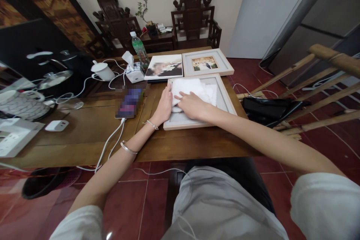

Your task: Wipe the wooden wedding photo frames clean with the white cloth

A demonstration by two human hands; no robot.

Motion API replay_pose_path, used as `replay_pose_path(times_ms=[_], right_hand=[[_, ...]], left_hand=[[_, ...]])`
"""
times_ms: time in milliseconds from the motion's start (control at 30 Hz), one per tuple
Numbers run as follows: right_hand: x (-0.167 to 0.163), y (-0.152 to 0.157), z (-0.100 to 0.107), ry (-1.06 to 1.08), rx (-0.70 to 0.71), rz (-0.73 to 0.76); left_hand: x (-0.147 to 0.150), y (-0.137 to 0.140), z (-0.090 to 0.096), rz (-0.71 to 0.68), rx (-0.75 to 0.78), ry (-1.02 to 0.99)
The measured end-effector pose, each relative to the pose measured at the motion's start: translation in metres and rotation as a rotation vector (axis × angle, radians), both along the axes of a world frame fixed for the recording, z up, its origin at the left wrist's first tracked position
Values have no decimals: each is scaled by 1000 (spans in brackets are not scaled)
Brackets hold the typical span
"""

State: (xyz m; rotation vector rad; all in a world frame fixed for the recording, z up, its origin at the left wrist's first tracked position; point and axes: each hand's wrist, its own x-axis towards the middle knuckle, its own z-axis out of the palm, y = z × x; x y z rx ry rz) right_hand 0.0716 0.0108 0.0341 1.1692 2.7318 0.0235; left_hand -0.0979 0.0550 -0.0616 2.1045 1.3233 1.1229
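Note:
A picture frame (pixel 229 99) with a pale wood edge and a light grey inside lies flat near the table's front edge. My left hand (pixel 164 105) grips its left side, some of the fingers hidden. On the frame rests a folded white cloth (pixel 189 85), bunched towards the left. My right hand (pixel 192 105) lies on the cloth with fingers spread, pressing down on it. Behind it are a second framed picture (pixel 227 68) and a white-edged photo panel (pixel 177 60).
To the left lie a phone (pixel 128 103) on a charging cable, a tissue box (pixel 135 73), a green-labelled bottle (pixel 140 49), a white lidded cup (pixel 102 70), a white charger (pixel 56 125) and a power strip (pixel 14 138). A bamboo rack (pixel 298 82) stands right of the table (pixel 180 148).

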Motion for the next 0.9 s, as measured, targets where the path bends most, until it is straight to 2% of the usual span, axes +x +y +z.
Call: replay_pose_path(times_ms=[167,300,367,467,600,700,900], right_hand=[[17,-41,20,-7,-155,139],[35,-57,38,-75,-244,119],[36,-60,38,-77,-238,103],[24,-60,25,-1,-157,123],[4,-45,3,40,-78,100],[7,-21,-7,43,-22,36],[23,43,1,70,204,-171]], left_hand=[[-1,0,5,-28,-177,68],[0,-4,9,-56,-203,68],[1,-5,9,-57,-212,67],[1,-3,7,-53,-226,52],[0,-1,3,-58,-223,4],[0,-1,1,-74,-169,12],[3,-5,4,-107,-59,208]])
